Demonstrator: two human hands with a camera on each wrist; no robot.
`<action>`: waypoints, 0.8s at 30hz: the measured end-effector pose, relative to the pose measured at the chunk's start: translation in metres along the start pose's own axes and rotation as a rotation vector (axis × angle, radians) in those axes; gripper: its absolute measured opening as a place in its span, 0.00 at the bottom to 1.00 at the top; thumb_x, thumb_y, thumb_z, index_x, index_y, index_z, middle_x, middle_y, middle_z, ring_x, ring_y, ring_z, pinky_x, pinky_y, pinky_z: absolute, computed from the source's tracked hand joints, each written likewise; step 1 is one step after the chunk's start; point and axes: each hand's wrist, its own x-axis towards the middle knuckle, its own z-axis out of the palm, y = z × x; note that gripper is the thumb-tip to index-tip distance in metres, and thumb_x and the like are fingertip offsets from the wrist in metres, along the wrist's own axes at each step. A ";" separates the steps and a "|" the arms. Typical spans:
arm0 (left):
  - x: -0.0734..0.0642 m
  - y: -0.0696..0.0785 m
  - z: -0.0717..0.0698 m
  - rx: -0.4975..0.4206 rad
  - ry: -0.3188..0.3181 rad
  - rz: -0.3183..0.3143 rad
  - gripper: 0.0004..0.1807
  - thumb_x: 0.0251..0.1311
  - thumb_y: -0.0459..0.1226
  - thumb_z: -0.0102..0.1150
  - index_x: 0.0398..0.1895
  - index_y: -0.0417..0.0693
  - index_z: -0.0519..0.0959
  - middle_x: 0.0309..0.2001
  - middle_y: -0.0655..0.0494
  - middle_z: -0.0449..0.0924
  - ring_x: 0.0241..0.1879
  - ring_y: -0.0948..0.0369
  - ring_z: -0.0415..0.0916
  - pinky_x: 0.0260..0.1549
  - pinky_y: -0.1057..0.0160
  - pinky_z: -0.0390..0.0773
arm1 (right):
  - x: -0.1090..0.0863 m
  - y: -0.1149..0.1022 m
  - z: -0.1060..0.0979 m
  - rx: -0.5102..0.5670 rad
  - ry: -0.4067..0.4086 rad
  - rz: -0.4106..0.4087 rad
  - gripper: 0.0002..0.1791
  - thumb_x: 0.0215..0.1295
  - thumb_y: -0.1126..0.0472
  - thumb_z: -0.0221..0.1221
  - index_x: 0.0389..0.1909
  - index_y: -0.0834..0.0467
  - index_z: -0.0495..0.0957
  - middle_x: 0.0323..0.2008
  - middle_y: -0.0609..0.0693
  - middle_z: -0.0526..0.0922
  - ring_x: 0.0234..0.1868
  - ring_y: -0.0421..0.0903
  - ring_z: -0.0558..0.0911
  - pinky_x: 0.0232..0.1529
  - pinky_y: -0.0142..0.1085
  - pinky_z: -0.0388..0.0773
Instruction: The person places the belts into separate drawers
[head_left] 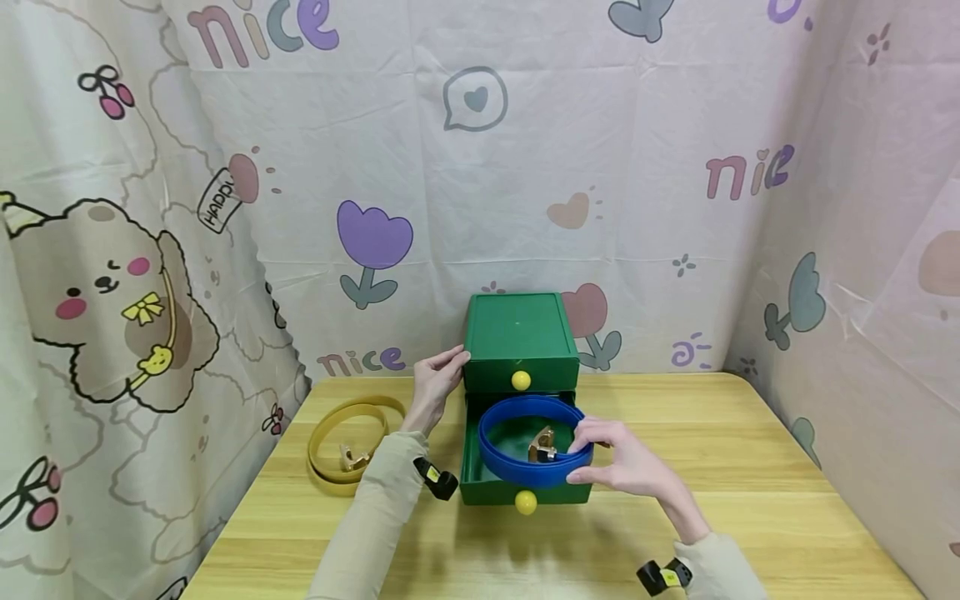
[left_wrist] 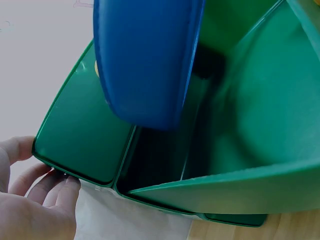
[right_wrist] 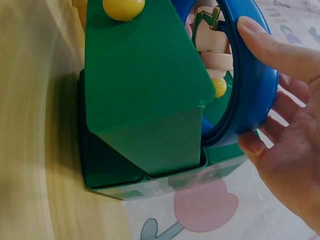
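Note:
A coiled blue belt (head_left: 517, 472) with a gold buckle (head_left: 542, 443) is over the pulled-out lower drawer (head_left: 555, 493) of a small green cabinet (head_left: 517, 327). My right hand (head_left: 628, 460) pinches the coil at its right side, thumb and fingers across the band; the right wrist view shows this grip on the blue belt (right_wrist: 250, 95) close up. With its fingertips, my left hand (head_left: 435, 390) touches the left side of the cabinet's upper part. In the left wrist view, the fingers (left_wrist: 67, 192) lie against the green side wall.
Left of the cabinet, a coiled yellow belt (head_left: 330, 480) lies on the wooden table (head_left: 675, 533). Yellow round knobs stick out from both drawers, the upper knob (head_left: 521, 381) on a closed front. A patterned curtain (head_left: 480, 208) hangs close behind the cabinet.

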 end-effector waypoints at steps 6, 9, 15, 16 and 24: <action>-0.001 0.001 0.000 0.003 0.003 -0.009 0.20 0.47 0.37 0.65 0.46 0.42 0.79 0.50 0.45 0.77 0.38 0.70 0.77 0.41 0.67 0.77 | -0.002 0.018 0.008 -0.032 0.009 0.026 0.10 0.44 0.63 0.67 0.28 0.53 0.78 0.24 0.46 0.73 0.31 0.41 0.70 0.31 0.30 0.67; -0.002 0.002 0.000 0.006 0.003 -0.010 0.20 0.47 0.37 0.64 0.46 0.42 0.79 0.50 0.46 0.77 0.38 0.69 0.76 0.43 0.64 0.76 | -0.004 0.029 0.011 -0.041 0.000 0.046 0.09 0.46 0.58 0.67 0.30 0.49 0.77 0.25 0.43 0.73 0.32 0.38 0.70 0.32 0.29 0.67; -0.003 0.003 0.000 0.004 0.002 -0.011 0.19 0.48 0.37 0.64 0.46 0.43 0.79 0.50 0.46 0.78 0.41 0.68 0.76 0.47 0.62 0.74 | -0.003 0.037 0.014 -0.037 -0.013 0.059 0.09 0.48 0.54 0.65 0.31 0.47 0.78 0.25 0.42 0.72 0.31 0.36 0.69 0.31 0.29 0.68; -0.003 0.003 0.000 0.003 0.002 -0.011 0.19 0.48 0.37 0.64 0.46 0.43 0.79 0.49 0.46 0.78 0.41 0.68 0.76 0.46 0.62 0.75 | -0.002 0.037 0.014 -0.041 -0.014 0.064 0.08 0.48 0.54 0.65 0.31 0.47 0.78 0.24 0.42 0.72 0.31 0.36 0.69 0.30 0.30 0.68; -0.003 0.002 0.001 0.004 0.005 -0.009 0.19 0.48 0.37 0.64 0.46 0.42 0.79 0.50 0.46 0.77 0.40 0.68 0.77 0.45 0.63 0.75 | 0.002 0.042 0.018 -0.055 -0.031 0.107 0.09 0.47 0.53 0.66 0.30 0.46 0.78 0.24 0.42 0.73 0.32 0.36 0.70 0.33 0.32 0.70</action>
